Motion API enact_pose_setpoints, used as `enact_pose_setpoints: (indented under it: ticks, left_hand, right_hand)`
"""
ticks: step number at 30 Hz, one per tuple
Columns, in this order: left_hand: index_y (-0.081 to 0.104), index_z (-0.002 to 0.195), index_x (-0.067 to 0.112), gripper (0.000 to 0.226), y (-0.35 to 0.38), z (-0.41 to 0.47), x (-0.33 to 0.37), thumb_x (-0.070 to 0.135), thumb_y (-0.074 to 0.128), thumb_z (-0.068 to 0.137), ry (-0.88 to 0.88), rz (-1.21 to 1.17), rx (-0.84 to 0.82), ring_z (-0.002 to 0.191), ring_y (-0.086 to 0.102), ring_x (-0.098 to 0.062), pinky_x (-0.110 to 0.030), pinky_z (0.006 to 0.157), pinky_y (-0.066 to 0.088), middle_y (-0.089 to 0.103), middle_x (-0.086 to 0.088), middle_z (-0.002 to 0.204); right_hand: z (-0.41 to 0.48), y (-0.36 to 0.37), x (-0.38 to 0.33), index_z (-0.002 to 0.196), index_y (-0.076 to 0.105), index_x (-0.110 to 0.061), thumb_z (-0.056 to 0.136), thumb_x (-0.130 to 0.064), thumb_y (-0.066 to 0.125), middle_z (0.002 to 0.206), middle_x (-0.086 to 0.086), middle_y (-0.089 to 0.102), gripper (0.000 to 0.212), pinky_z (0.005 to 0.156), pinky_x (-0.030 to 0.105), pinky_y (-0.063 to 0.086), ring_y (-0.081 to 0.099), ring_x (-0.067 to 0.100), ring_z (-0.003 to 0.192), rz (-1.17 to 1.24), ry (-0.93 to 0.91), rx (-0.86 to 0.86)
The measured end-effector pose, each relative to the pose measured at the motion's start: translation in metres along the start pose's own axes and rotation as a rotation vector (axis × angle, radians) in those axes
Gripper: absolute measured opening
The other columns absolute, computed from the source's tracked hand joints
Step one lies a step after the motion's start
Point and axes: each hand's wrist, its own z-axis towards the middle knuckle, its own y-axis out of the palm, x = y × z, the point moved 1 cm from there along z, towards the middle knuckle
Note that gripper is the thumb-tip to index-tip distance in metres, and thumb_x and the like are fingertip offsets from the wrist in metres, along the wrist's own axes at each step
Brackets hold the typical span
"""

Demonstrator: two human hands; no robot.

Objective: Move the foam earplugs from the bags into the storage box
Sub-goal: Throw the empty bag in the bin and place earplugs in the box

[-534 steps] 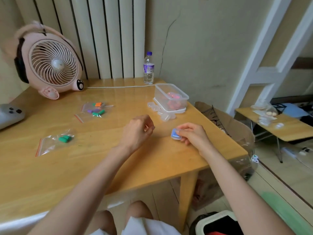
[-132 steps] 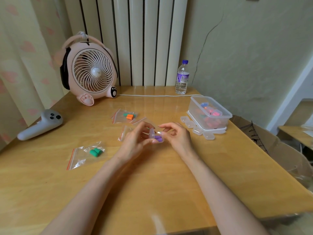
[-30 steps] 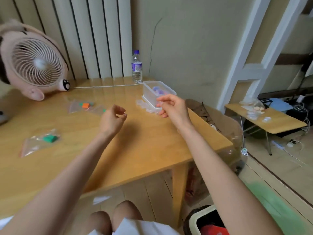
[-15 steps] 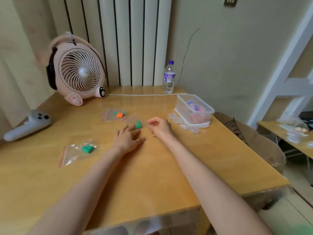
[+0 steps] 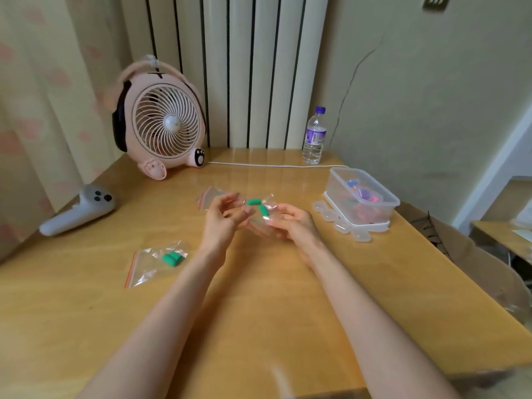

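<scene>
Two green foam earplugs (image 5: 254, 201) lie in a clear plastic zip bag (image 5: 258, 225) held above the wooden desk (image 5: 259, 306), pinched by curled fingers (image 5: 275, 209) of left hand (image 5: 221, 226) and right hand (image 5: 292, 226), near the transparent storage box (image 5: 393, 201).

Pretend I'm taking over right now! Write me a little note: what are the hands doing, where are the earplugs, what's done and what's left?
Hands: the left hand and the right hand both pinch a clear bag above the table, with two green earplugs inside it.
Other bags: a second bag holding green plugs lies on the table to the left. A third bag lies behind the left hand, its contents mostly hidden.
Box: the storage box stands open at the right on its lid, with coloured plugs inside.
Done: some plugs are boxed.
Left: empty the held bag into the box, then the other two.
</scene>
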Motion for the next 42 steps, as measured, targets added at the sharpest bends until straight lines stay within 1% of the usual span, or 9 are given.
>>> enact_pose_setpoints:
  ticks: [6,9,14,21,25,28,31,34,42]
  left_hand:
    - [0.024,0.133,0.026,0.056,0.011,-0.012,0.002,0.028,0.059,0.09,-0.173,0.026,-0.187,0.069,0.069,-0.024,-0.035,0.068,0.06,0.069,-0.02,0.096]
    - [0.033,0.133,0.021,0.053,0.013,-0.013,0.004,0.034,0.059,0.089,-0.185,0.044,-0.181,0.073,0.07,-0.024,-0.038,0.071,0.059,0.069,-0.014,0.09]
    - [0.037,0.133,0.009,0.056,0.012,-0.015,0.001,-0.007,0.06,0.085,-0.197,0.07,-0.195,0.058,0.068,-0.017,-0.028,0.061,0.059,0.066,-0.014,0.081]
    - [0.039,0.13,0.012,0.049,0.003,-0.007,0.003,-0.008,0.053,0.087,-0.28,-0.153,-0.096,0.049,0.064,-0.009,-0.018,0.047,0.051,0.07,-0.002,0.063]
    - [0.05,0.119,0.011,0.031,0.002,-0.008,0.004,0.018,0.059,0.09,-0.288,0.03,-0.107,0.041,0.052,-0.008,-0.015,0.04,0.042,0.067,-0.001,0.059]
    - [0.06,0.103,0.017,0.044,-0.001,-0.003,0.004,0.053,0.063,0.079,-0.024,0.427,0.027,0.058,0.049,-0.014,-0.022,0.052,0.042,0.062,-0.001,0.072]
    - [0.063,0.109,0.014,0.036,0.001,-0.006,0.009,0.037,0.067,0.081,0.071,0.328,-0.129,0.082,0.058,-0.001,-0.011,0.072,0.045,0.065,0.004,0.094]
    - [0.059,0.116,0.015,0.05,0.004,-0.008,0.01,0.032,0.07,0.07,0.003,0.153,-0.257,0.097,0.065,-0.012,-0.025,0.084,0.051,0.071,-0.003,0.102]
    - [0.059,0.106,0.007,0.031,0.003,-0.007,0.008,-0.002,0.068,0.078,0.007,0.075,-0.189,0.067,0.07,-0.01,-0.021,0.061,0.054,0.073,0.001,0.071]
  right_hand:
    - [0.0,-0.005,0.003,0.085,0.044,-0.015,0.081,0.01,0.062,0.069,0.007,0.056,0.031,0.039,0.014,0.032,0.047,0.002,0.04,0.083,-0.106,0.214]
    - [0.0,-0.007,0.004,0.074,0.054,-0.015,0.08,0.011,0.062,0.07,0.002,0.057,0.028,0.051,0.013,0.041,0.053,0.006,0.059,-0.051,-0.182,0.191]
    - [-0.003,-0.005,0.001,0.079,0.068,-0.019,0.08,0.004,0.064,0.081,0.003,0.065,0.023,0.065,0.021,0.047,0.055,0.012,0.073,-0.155,-0.28,0.126]
    - [-0.011,-0.014,-0.013,0.105,0.065,-0.036,0.07,-0.022,0.07,0.133,-0.008,0.047,0.038,0.082,0.016,0.044,0.051,0.008,0.102,-0.305,-0.365,-0.214]
    - [-0.007,-0.011,-0.006,0.08,0.071,-0.027,0.073,-0.005,0.072,0.093,-0.001,0.069,0.023,0.071,0.031,0.048,0.059,0.01,0.078,-0.305,-0.385,-0.065]
    - [-0.006,-0.015,-0.007,0.076,0.068,-0.011,0.079,0.006,0.066,0.065,0.002,0.066,0.018,0.054,0.02,0.044,0.057,0.007,0.054,-0.142,-0.296,0.048]
    - [-0.006,-0.016,-0.008,0.077,0.063,-0.009,0.081,0.004,0.066,0.057,0.002,0.063,0.014,0.044,0.017,0.037,0.052,0.008,0.044,-0.098,-0.253,0.049]
    - [-0.007,-0.015,-0.008,0.075,0.059,-0.011,0.081,0.001,0.067,0.058,0.003,0.062,0.015,0.042,0.018,0.036,0.049,0.009,0.042,-0.104,-0.23,0.024]
    - [-0.012,-0.013,-0.011,0.077,0.057,-0.011,0.084,-0.004,0.067,0.051,0.004,0.059,0.014,0.039,0.018,0.034,0.047,0.011,0.039,-0.117,-0.195,-0.028]
